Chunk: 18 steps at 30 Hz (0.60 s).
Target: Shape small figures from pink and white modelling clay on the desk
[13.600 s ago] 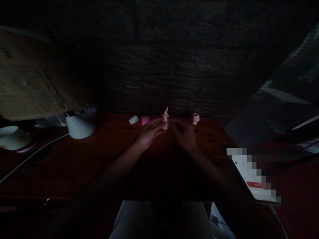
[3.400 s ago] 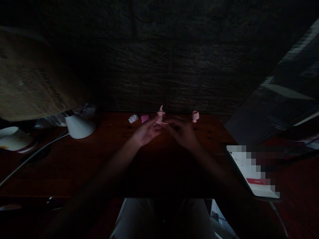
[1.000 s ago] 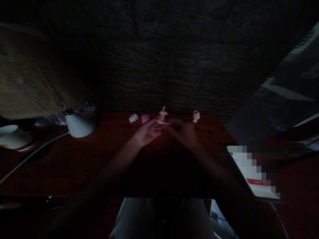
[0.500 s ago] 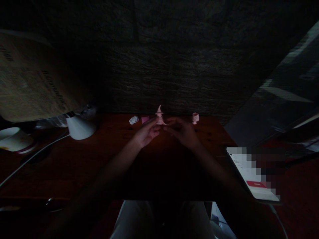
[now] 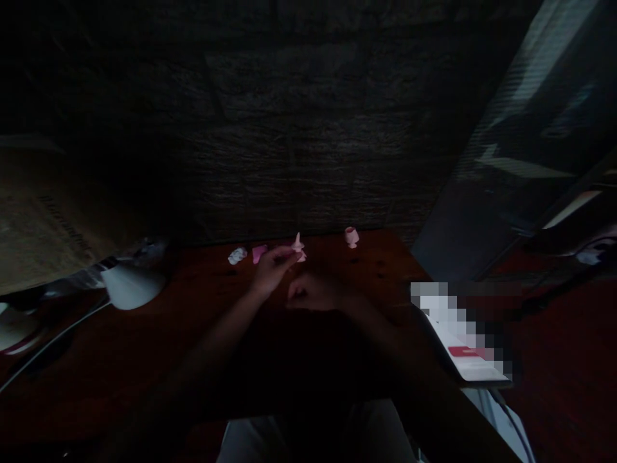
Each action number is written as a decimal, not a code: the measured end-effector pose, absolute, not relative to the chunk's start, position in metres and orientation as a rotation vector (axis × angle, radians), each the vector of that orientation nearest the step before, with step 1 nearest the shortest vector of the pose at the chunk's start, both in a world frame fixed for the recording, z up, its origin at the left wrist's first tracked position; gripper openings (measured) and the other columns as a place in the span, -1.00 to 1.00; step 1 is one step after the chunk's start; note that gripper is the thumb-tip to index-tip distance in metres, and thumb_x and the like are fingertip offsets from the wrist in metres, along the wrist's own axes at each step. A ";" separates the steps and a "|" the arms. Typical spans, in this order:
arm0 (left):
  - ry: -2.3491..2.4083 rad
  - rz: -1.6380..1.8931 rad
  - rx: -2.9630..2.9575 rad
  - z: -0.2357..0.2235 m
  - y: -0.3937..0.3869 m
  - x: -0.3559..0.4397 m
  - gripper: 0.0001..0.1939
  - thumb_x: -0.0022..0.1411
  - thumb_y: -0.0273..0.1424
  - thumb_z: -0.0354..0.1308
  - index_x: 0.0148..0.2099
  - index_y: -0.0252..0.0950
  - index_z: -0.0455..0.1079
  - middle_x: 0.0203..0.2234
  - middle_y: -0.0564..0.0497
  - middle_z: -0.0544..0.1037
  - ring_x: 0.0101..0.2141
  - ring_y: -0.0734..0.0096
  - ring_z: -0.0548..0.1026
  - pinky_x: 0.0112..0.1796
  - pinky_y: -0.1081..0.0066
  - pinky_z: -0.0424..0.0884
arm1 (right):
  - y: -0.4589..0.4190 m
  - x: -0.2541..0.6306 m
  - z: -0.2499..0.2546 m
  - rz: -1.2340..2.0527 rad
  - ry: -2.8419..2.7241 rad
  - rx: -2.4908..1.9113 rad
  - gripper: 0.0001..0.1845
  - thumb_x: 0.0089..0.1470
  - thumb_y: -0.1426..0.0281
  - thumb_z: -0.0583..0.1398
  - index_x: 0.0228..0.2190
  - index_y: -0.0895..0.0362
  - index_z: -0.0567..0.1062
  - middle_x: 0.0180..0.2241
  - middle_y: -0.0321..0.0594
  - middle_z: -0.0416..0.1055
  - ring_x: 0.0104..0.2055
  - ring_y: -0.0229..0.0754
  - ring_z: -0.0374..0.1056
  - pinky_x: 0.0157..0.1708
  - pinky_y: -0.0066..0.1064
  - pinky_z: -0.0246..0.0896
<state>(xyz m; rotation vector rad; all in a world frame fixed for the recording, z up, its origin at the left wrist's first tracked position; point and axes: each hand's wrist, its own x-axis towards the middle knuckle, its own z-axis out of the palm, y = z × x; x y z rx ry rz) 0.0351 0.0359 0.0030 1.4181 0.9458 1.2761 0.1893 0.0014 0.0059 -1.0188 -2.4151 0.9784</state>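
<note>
A small pink figure with a pointed, wide-brimmed hat (image 5: 298,244) is pinched in the fingertips of my left hand (image 5: 272,270), over the far part of the wooden table. My right hand (image 5: 313,291) is curled closed just below and to the right of it, apart from the figure. Whether anything is inside those fingers is hidden in the dim light. To the left of the figure lie a flat pink piece (image 5: 259,253) and a crumpled white lump (image 5: 236,256). A small pink goblet-shaped piece (image 5: 351,237) stands upright to the right, near the wall.
A white cone-shaped object (image 5: 132,286) with a cable and a white cup (image 5: 17,328) are on the left, below a large brown paper bag (image 5: 53,212). A lit tablet-like screen (image 5: 463,347) lies at the table's right edge. A dark textured wall (image 5: 289,141) rises behind.
My right hand has come away from the figure, moving down toward me and curling closed. My left hand still holds the figure. The camera view has shifted.
</note>
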 end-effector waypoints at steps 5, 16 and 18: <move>0.958 1.215 1.480 0.004 0.067 0.081 -0.81 0.03 -0.30 0.42 -0.35 -0.29 0.57 -0.48 0.03 0.59 -0.57 0.55 0.35 -0.52 0.55 0.23 | 0.000 0.191 0.011 1.183 -2.553 -1.119 -0.86 0.12 0.38 0.31 -0.45 0.17 0.58 -0.59 -0.38 0.45 -0.56 -0.35 0.33 -0.54 -0.56 0.11; 1.059 1.077 1.643 -0.032 0.116 0.124 -0.65 0.01 -0.19 0.38 -0.24 -0.34 0.52 -0.37 -0.03 0.65 -0.72 0.65 0.26 -0.64 0.51 0.15 | 0.008 0.198 0.007 1.341 -2.510 -1.040 -0.90 0.08 0.43 0.34 -0.40 0.21 0.56 -0.53 -0.39 0.43 -0.53 -0.38 0.34 -0.51 -0.58 0.18; 1.076 1.056 1.666 -0.032 0.120 0.125 -0.66 0.03 -0.21 0.37 -0.23 -0.35 0.51 -0.34 -0.04 0.66 -0.73 0.66 0.26 -0.67 0.52 0.13 | 0.009 0.198 0.005 1.372 -2.492 -1.019 -0.90 0.08 0.43 0.35 -0.40 0.22 0.55 -0.53 -0.40 0.42 -0.55 -0.38 0.34 -0.52 -0.58 0.18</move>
